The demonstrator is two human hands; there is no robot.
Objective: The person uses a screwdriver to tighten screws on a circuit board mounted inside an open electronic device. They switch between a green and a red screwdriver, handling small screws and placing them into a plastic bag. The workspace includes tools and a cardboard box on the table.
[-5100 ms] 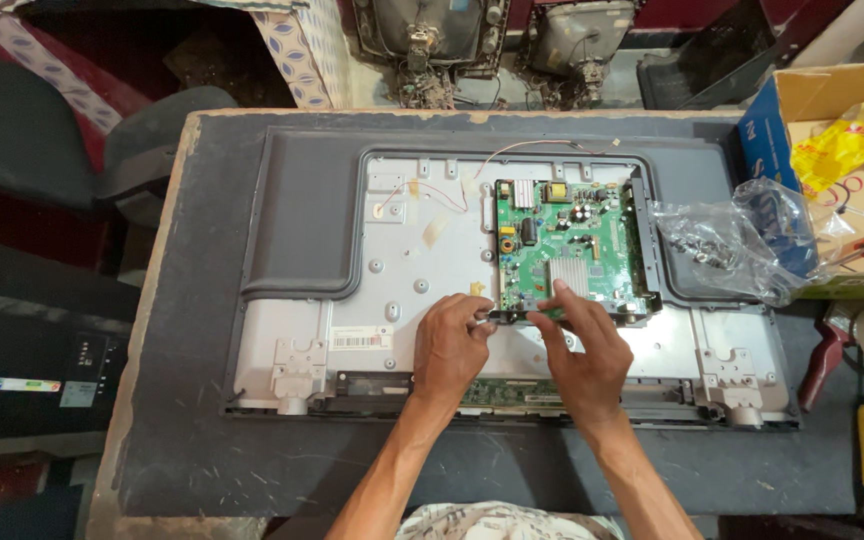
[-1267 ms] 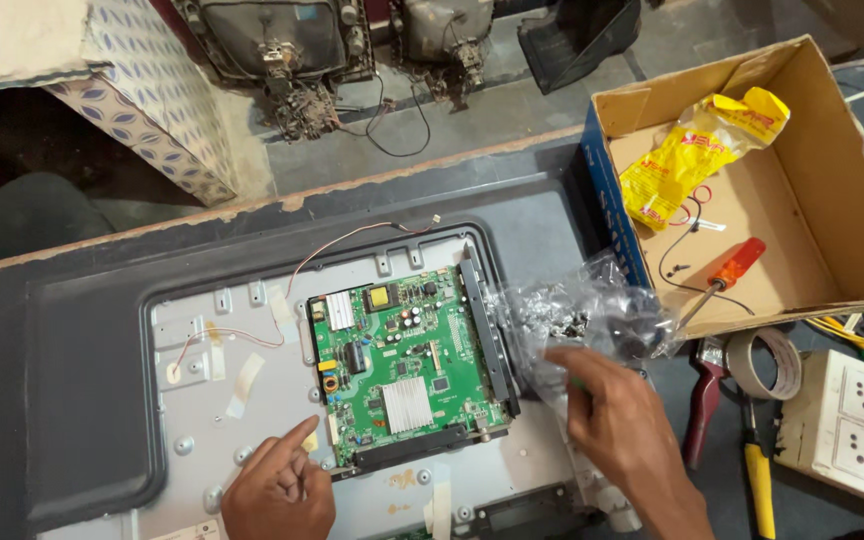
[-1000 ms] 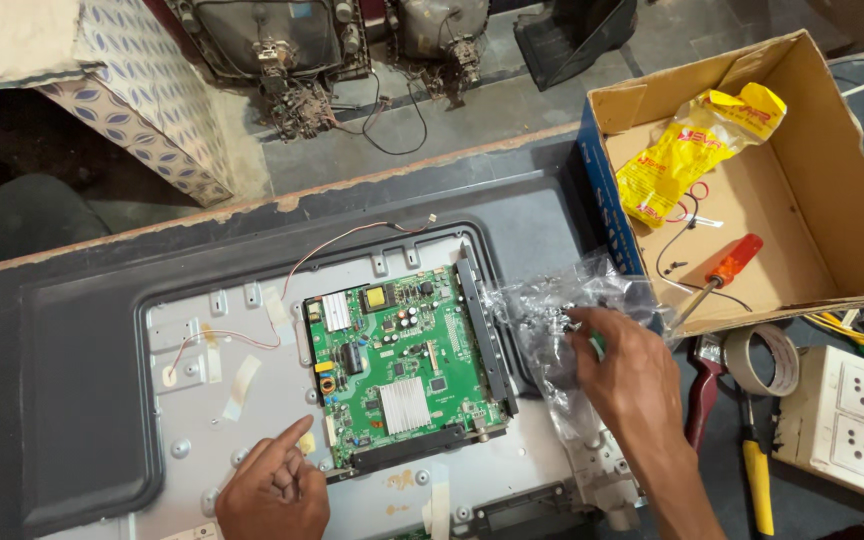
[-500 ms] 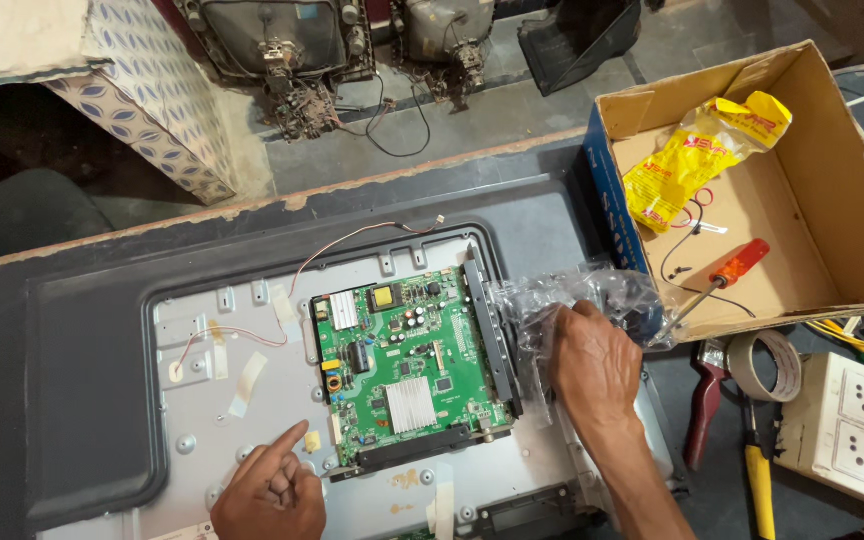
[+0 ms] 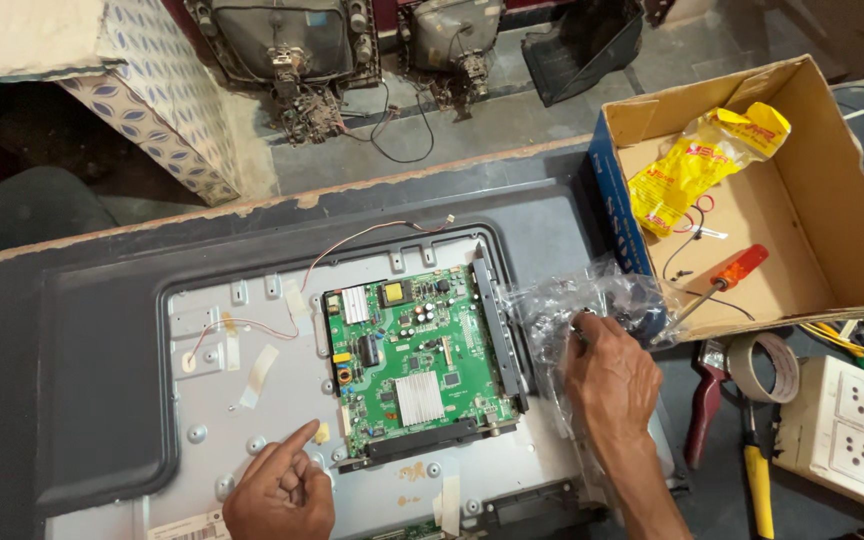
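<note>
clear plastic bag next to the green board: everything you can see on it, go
The clear plastic bag is thin, crinkled, glossy film, lying crumpled on the grey metal back panel just right of the green circuit board. Its far end reaches the blue side of the cardboard box. Small dark bits show through the film; what they are cannot be told. The right hand rests on it with fingertips pressed into the film. The left hand is clear of it.
</note>
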